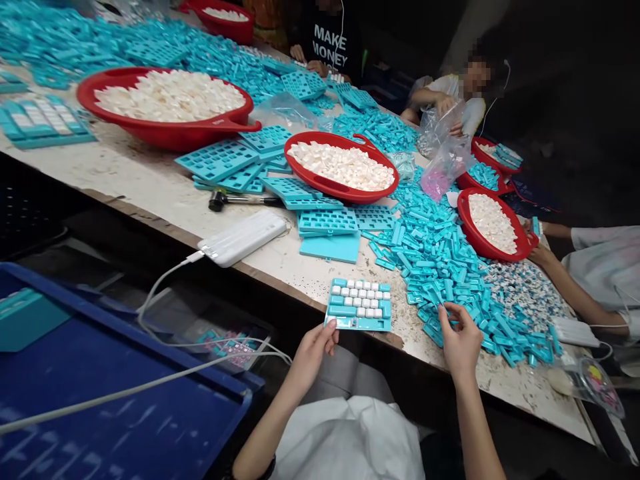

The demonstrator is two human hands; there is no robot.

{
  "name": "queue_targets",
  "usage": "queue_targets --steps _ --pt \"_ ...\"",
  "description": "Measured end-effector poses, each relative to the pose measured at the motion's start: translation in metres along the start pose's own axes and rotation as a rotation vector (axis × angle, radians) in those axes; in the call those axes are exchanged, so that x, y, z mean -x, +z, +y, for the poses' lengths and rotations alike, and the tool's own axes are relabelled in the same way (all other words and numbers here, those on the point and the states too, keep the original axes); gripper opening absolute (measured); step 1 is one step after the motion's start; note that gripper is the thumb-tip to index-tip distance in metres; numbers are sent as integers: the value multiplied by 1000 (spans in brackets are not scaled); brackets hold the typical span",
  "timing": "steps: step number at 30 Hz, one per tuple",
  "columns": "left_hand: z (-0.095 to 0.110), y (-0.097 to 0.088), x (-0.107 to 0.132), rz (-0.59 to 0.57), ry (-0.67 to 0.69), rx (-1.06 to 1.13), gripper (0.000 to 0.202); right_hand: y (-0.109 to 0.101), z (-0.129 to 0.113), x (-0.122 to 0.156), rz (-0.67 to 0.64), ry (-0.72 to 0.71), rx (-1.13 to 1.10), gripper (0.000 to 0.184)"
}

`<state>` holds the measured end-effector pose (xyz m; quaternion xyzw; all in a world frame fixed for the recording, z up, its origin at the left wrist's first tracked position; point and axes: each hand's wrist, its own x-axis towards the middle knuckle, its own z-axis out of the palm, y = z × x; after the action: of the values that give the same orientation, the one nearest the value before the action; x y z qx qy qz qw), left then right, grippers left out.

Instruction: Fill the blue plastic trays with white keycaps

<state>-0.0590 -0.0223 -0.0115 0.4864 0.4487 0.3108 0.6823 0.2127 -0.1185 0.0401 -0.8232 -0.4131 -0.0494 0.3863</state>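
Note:
My left hand (318, 343) grips the lower left corner of a small turquoise toy keyboard (359, 305) at the table's front edge. Rows of white keys and a few turquoise keys fill most of it; its bottom row shows open slots. To the right, my right hand (461, 340) reaches over a heap of loose turquoise keycaps (430, 247). Thumb and forefinger are pinched together, with what looks like a turquoise keycap at their tips. Behind the keyboard lie stacked turquoise key frames (327, 221) and a flat turquoise plate (330, 247).
Red bowls of white keycaps (350, 195) (170, 127) (470, 233) stand on the table (150, 193). A hammer (245, 200) and white power bank (245, 238) lie left, its cable (165, 283) hanging toward a blue crate (125, 400). Co-workers sit opposite and at right.

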Motion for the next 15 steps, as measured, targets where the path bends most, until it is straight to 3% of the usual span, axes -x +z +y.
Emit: queue_targets --steps 3,6,7,9,11,13,15 --pt "0 -9 10 51 -23 -127 64 -1 -18 8 13 51 -204 31" --pt "12 -13 33 201 24 -265 63 0 -45 25 11 -204 -266 13" --pt "19 -11 41 188 38 -245 62 1 -54 33 -16 -358 -276 13" --pt "31 -2 56 -1 2 -99 57 3 -69 46 -126 -684 -327 29" --pt "39 9 64 -170 -65 47 52 5 -79 56 -243 -900 -386 42" --pt "40 17 65 -199 -87 121 49 7 -84 62 -322 -947 -410 45" --pt "37 19 61 -143 -58 115 46 9 -84 64 -409 -898 -421 42"
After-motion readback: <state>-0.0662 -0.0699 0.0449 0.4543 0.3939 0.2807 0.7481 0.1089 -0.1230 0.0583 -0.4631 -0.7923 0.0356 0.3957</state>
